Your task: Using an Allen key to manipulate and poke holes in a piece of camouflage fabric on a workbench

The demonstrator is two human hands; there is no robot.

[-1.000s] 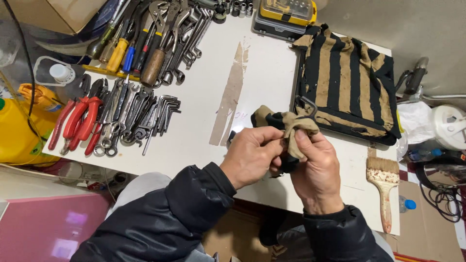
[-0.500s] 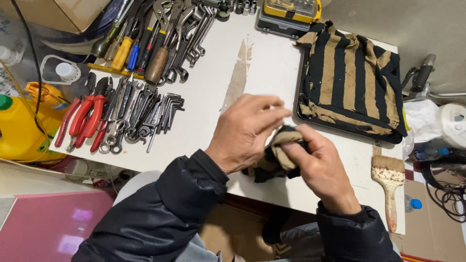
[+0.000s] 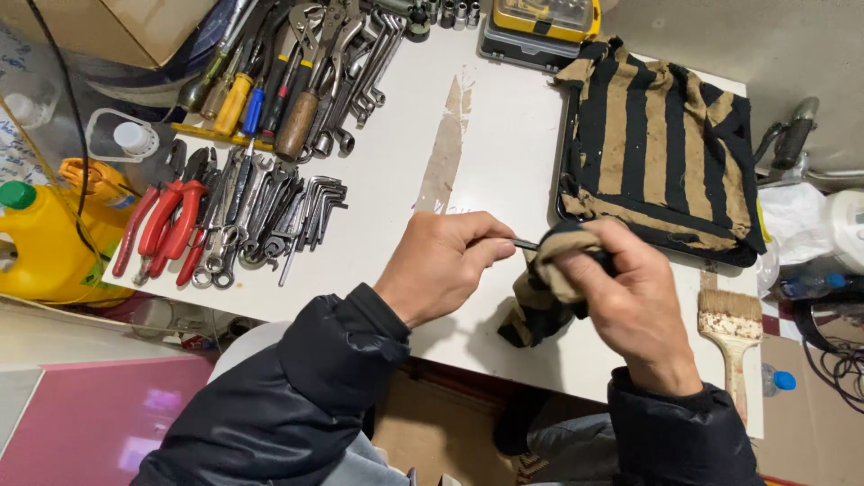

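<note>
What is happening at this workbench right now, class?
A person in a dark jacket holds a thin dark metal tool by one end in the left hand, while the right hand wraps a striped tan-and-black rag around its other end. This happens over a white table. Wrenches and hex keys, red-handled pliers, a larger striped cloth and a paintbrush lie around, untouched.

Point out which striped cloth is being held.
The small crumpled striped rag gripped in the right hand; the larger striped cloth lies flat on the table, untouched.
</note>
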